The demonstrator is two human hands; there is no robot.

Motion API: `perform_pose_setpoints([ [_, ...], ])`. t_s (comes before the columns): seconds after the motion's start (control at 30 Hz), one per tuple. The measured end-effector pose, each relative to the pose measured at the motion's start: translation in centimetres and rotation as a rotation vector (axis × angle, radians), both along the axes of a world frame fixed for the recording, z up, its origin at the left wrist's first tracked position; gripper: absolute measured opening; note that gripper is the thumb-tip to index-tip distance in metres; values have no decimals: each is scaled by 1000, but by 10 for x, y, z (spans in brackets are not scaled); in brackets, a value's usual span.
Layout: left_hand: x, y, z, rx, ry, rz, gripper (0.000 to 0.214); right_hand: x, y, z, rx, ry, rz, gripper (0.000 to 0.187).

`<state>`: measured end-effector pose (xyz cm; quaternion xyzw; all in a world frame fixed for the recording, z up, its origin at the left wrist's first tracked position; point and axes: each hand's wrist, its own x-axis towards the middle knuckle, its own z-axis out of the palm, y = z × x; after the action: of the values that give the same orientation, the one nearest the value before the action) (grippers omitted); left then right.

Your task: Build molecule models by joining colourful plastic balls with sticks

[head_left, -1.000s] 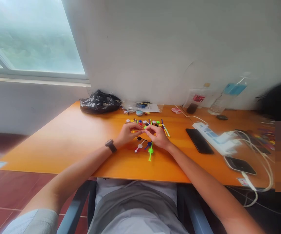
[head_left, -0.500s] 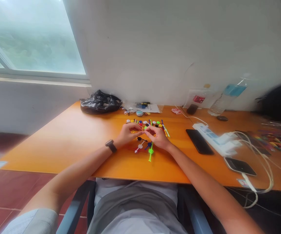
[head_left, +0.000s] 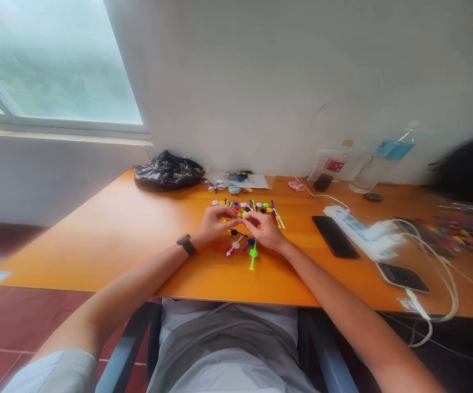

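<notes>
Head view: left hand and right hand are pinching a piece together over sticks, seemingly needing fine alignment.

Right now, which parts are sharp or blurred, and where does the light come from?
Head view: daylight enters by the pale, washed-out window at upper left; the left hand and right hand at centre are fairly sharp, the coloured pieces by them too small to read; the water bottle and right edge are smeared; the table edges splay, wide-lens distortion.
</notes>
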<state>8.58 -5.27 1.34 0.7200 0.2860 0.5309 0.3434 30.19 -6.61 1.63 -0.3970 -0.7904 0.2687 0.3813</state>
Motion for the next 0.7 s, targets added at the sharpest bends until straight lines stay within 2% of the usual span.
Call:
perform_pose_setpoints([
  [0.23, -1, -1, 2, -19, -3, -4, 29, 1, 0, 0, 5, -6, -5, 26],
  [0.7, -2, 3, -7, 12, 55, -49, 29, 4, 2, -6, 28, -124, -4, 26],
])
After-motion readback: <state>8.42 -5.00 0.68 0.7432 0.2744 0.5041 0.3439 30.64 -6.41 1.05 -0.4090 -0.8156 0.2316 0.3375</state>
